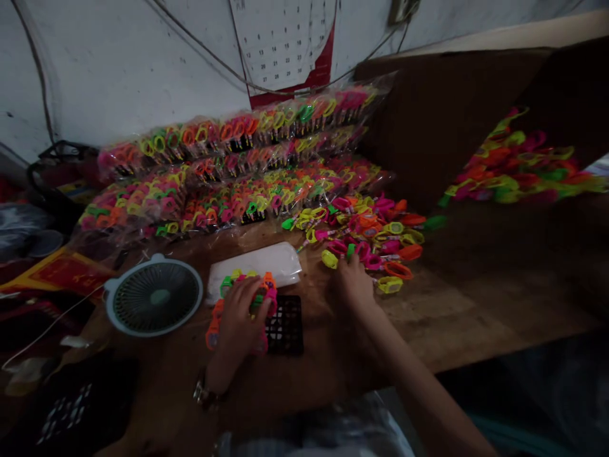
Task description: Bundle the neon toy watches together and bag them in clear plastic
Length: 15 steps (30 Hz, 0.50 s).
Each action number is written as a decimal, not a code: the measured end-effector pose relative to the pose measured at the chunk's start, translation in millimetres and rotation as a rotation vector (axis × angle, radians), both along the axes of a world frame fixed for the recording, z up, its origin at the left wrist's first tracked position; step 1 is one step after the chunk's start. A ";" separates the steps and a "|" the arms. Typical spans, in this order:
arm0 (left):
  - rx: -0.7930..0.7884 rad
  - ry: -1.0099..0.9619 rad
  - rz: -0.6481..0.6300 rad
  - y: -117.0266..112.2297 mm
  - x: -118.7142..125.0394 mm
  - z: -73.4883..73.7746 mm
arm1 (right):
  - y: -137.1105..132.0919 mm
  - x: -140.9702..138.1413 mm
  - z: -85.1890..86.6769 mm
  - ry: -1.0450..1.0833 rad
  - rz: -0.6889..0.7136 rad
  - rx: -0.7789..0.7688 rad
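Observation:
My left hand (240, 317) rests on a black grid tray (288, 327), its fingers curled over a bunch of small neon plastic toys (247, 285) in orange, green and pink standing in the tray. My right hand (353, 282) reaches into a loose pile of the same neon toys (375, 235) on the wooden table (457, 317). Its fingers are curled down among the pieces, and what they hold is hidden. A white stack of plastic bags (266, 263) lies just behind the tray.
Several clear bags of packed neon toys (228, 184) are stacked at the back against the wall. A small round fan (155, 301) lies face up at the left. A brown cardboard box (476, 120) with more toys (518, 168) stands at the right.

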<state>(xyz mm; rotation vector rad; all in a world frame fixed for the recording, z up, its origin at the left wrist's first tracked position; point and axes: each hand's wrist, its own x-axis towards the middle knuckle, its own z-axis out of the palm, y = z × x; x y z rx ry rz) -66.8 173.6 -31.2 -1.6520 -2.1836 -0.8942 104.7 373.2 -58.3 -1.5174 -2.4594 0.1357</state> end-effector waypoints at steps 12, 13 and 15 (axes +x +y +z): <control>0.212 -0.038 0.088 -49.2 12.6 4.2 | -16.5 5.3 7.8 0.646 0.259 -0.407; 0.194 -0.031 0.084 -50.5 14.3 3.5 | -33.0 1.9 4.6 0.818 0.286 -0.508; 0.143 0.002 0.044 -50.0 16.9 3.1 | -72.0 -9.4 -5.3 1.053 0.296 -0.765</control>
